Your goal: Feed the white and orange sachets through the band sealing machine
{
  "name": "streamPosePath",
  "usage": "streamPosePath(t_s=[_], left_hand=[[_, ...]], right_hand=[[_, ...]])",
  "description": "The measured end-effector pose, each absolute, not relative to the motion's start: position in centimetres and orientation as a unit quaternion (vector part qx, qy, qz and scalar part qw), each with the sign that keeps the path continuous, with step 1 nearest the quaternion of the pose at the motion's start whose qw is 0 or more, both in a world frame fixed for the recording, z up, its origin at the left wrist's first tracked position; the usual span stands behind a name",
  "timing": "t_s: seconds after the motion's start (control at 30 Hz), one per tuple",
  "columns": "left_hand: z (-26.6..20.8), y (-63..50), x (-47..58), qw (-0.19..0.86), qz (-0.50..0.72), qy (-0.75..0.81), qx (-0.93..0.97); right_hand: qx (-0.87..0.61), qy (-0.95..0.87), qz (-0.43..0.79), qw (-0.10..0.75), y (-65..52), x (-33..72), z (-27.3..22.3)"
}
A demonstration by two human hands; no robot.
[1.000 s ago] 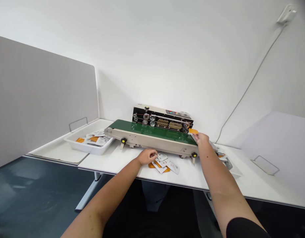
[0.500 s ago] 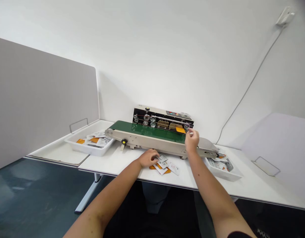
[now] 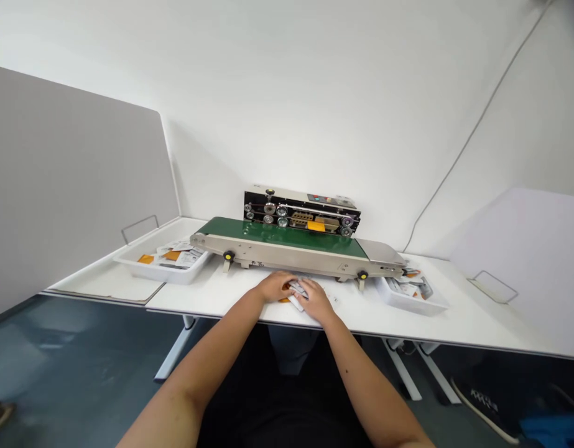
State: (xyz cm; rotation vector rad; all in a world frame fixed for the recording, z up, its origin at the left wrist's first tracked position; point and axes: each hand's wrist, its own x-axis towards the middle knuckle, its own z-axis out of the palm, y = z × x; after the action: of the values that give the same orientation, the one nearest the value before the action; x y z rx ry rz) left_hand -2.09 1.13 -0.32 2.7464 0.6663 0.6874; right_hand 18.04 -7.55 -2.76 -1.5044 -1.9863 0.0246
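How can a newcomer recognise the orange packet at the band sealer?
Find the band sealer by the wall. Above its green conveyor belt, slightly right of the sealing head's middle, is the orange packet. Unlike other packets, in white bins or on the table, it alone is at the machine.

Grey partition (image 3: 76, 162): well left of the left hand (image 3: 273, 287). Grey cable (image 3: 473, 124): beyond the right hand (image 3: 317, 302), rightward, before white wall (image 3: 287, 112). Dark shoe (image 3: 486, 410): lower, to that hand's right.
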Motion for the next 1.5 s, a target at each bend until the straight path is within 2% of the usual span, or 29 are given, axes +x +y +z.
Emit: streamPosePath(t_s=[0.47,0.63,0.9,1.0,1.13,1.27,1.5], left_hand=[[0.0,0.6,-1.8,0.198,0.265,0.178,0.927],[0.7,0.4,-1.8,0.196,0.273,0.199,0.921],[0.4,0.6,-1.7,0.184,0.323,0.203,0.906],[0.2,0.5,-1.6,0.242,0.321,0.254,0.880],[0.3,0.4,-1.5,0.369,0.333,0.267,0.825],[0.8,0.3,-1.5,0.472,0.359,0.240,0.768],[1.2,0.2,-1.8,0.552,0.355,0.216,0.723]], right_hand=[[-0.535,-0.746,0.086,0.388,-8.2,18.4,-2.4],[-0.534,-0.747,0.072,0.390,-8.7,18.4,-1.7],[-0.476,-0.720,0.067,0.501,-9.7,18.5,-0.6],[-0.516,-0.662,0.110,0.532,-9.7,18.3,-1.1],[-0.522,-0.591,0.214,0.577,-9.4,18.0,-1.7],[-0.510,-0.593,0.247,0.571,-9.5,17.9,-1.7],[-0.493,-0.559,0.325,0.582,-9.0,18.1,-1.5]])
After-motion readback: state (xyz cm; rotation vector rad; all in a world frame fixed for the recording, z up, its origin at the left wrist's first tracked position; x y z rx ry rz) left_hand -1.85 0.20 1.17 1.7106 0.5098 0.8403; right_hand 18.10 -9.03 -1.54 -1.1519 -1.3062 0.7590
